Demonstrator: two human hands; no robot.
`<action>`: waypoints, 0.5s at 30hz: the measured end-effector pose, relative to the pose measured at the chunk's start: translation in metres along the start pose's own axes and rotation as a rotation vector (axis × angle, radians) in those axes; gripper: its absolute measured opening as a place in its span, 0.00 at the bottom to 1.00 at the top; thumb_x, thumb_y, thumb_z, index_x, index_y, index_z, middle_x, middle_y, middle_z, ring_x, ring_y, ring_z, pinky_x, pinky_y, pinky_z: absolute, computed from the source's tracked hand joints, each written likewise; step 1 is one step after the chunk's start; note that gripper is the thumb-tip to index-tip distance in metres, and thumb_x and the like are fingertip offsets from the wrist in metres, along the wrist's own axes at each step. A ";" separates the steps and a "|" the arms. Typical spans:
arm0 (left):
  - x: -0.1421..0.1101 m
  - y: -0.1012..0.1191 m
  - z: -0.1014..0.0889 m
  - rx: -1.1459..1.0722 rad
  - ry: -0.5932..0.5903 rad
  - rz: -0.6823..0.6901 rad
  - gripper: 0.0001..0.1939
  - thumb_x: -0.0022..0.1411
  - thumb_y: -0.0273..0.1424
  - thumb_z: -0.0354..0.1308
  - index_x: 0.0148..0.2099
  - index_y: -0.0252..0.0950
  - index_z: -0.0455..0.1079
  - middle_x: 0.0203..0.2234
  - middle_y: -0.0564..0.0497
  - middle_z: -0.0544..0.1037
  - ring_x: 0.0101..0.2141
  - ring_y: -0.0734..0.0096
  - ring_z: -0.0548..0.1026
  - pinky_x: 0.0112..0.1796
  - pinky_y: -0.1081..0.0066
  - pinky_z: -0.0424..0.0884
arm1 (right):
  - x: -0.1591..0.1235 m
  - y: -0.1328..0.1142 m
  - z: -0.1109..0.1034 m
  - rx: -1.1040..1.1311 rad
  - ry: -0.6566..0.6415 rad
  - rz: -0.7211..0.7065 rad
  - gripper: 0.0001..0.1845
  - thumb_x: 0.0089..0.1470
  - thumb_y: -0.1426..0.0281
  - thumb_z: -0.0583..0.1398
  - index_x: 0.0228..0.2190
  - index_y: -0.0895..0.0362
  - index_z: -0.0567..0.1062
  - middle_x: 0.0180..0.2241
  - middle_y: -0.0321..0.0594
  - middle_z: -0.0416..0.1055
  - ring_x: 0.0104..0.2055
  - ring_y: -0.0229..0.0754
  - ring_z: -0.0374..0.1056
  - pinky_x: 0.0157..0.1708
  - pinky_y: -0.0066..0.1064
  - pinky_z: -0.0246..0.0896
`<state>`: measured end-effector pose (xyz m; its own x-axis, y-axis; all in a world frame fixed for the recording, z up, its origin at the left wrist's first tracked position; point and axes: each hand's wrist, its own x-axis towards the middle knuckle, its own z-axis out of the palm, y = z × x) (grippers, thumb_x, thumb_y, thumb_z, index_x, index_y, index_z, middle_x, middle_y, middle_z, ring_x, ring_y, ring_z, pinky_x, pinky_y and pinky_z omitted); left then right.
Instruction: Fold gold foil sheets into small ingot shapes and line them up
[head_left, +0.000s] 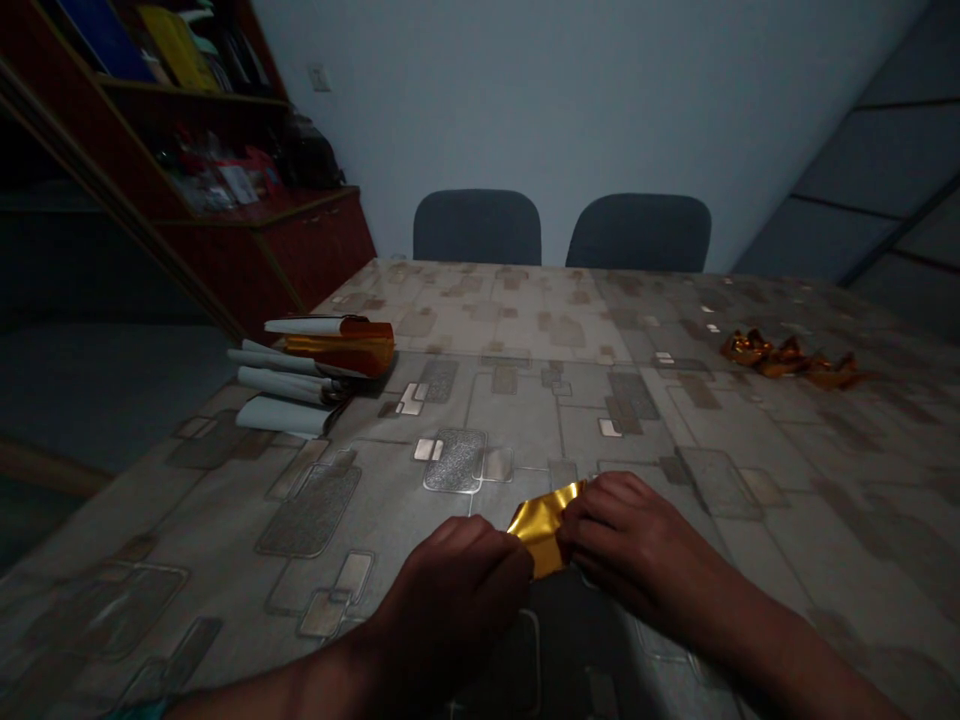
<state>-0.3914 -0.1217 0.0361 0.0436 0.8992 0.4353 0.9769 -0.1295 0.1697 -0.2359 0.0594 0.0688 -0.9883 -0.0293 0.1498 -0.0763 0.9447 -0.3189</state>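
A small piece of shiny gold foil paper (543,524) lies on the patterned table (525,400) near the front edge. My left hand (461,580) is closed on its left edge, fingers curled. My right hand (622,540) is closed over its right side, fingertips pressing down on the paper. The two hands meet at the paper, which is partly hidden under them.
A stack of curled white and gold paper sheets (311,370) sits at the table's left. Several folded gold pieces (787,358) lie at the far right. Two dark chairs (559,228) stand behind the table, and a red-brown shelf unit (225,170) is at the left.
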 end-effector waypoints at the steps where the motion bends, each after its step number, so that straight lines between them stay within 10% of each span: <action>1: 0.000 -0.001 0.000 0.006 0.010 0.028 0.07 0.67 0.24 0.49 0.37 0.37 0.66 0.24 0.53 0.75 0.23 0.68 0.69 0.24 0.70 0.62 | 0.000 0.001 -0.001 0.001 0.004 -0.004 0.05 0.64 0.73 0.58 0.38 0.55 0.75 0.34 0.38 0.72 0.37 0.44 0.64 0.40 0.37 0.56; 15: -0.003 -0.002 0.003 -0.025 0.028 0.091 0.12 0.68 0.21 0.47 0.32 0.36 0.65 0.24 0.53 0.73 0.22 0.70 0.65 0.22 0.70 0.57 | 0.000 -0.009 0.004 0.006 -0.001 0.043 0.05 0.60 0.75 0.60 0.38 0.53 0.74 0.36 0.39 0.72 0.38 0.45 0.64 0.38 0.37 0.56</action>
<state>-0.3929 -0.1235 0.0320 0.1257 0.8715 0.4740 0.9637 -0.2206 0.1500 -0.2359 0.0498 0.0679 -0.9908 0.0108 0.1346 -0.0347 0.9430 -0.3310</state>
